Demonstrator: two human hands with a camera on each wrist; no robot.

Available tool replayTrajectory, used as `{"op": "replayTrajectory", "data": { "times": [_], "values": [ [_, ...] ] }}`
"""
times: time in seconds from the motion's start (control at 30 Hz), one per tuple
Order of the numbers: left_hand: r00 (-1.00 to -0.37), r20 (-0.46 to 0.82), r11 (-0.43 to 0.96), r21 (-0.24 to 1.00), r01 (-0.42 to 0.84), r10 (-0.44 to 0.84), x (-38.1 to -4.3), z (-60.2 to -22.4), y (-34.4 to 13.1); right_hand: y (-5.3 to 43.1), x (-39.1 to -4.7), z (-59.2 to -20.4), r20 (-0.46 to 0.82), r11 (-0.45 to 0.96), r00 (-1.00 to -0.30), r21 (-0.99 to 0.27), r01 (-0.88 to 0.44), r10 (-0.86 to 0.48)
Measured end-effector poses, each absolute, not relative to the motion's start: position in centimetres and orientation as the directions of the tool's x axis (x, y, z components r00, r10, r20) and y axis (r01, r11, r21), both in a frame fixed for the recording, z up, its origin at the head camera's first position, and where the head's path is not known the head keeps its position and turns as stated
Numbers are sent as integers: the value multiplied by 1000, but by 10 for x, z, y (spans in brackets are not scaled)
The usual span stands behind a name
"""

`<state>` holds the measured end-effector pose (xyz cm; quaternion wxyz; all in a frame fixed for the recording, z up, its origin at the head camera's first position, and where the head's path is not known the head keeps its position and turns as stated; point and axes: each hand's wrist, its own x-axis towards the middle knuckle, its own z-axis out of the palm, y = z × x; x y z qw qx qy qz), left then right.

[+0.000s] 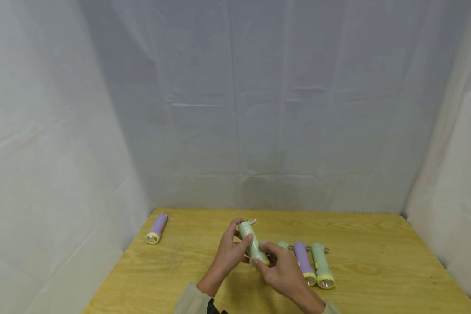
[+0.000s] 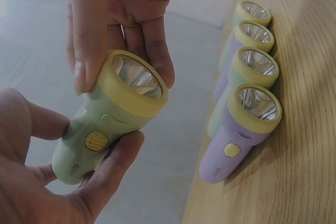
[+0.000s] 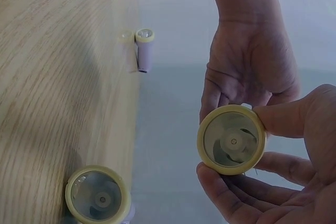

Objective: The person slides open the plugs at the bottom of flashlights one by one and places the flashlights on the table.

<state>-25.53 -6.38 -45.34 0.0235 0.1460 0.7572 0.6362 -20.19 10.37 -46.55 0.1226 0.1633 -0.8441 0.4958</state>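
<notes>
A light green flashlight (image 1: 255,247) with a yellow head ring is held up over the table between both hands. A metal plug (image 1: 253,222) sticks out sideways at its tail end. My left hand (image 1: 228,253) grips the body near the tail, its thumb and fingers on either side of the yellow switch (image 2: 96,141). With thumb and fingers, my right hand (image 1: 283,270) pinches the yellow head ring (image 2: 123,94). The flashlight's lens (image 3: 231,139) faces the right wrist camera and appears unlit.
Right of the hands lies a row of several flashlights, among them a purple one (image 1: 304,259) and a green one (image 1: 322,264); the right hand partly hides the row. Another purple flashlight (image 1: 157,229) lies alone at the table's far left. White sheets (image 1: 259,109) enclose the table (image 1: 377,244).
</notes>
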Motion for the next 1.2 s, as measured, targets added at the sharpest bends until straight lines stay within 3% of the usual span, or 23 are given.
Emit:
{"op": "replayTrajectory", "data": {
  "times": [0.73, 1.2],
  "values": [
    [-970, 127, 173, 971, 164, 207, -259, -458, -69, 94, -204, -472, 427, 497, -897, -757, -425, -117],
    [-972, 71, 209, 971, 119, 223, -258, -464, -84, 81, -205, -486, 349, 431, -931, -827, -361, -111]
  ]
}}
